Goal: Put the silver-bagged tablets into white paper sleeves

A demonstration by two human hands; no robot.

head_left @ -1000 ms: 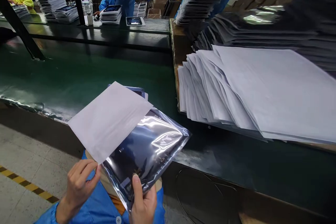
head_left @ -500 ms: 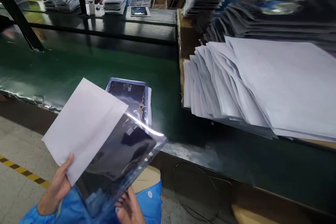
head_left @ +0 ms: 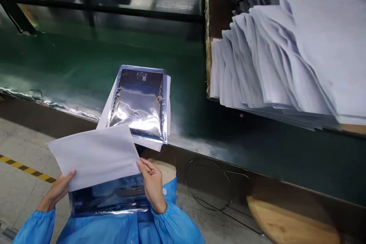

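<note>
Head view: left hand, right hand pinching matte rectangular white sheet overlapping glossy film pouch.

Right hand — moved from glossy dark plastic pouch to right edge of white rectangular sheet | pouch — now sheet's near side | bagged black panel mostly uncovered

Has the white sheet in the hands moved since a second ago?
Yes: judged against the green bench's front edge, the white sheet has come back toward the person and overlaps the bench far less.
</note>
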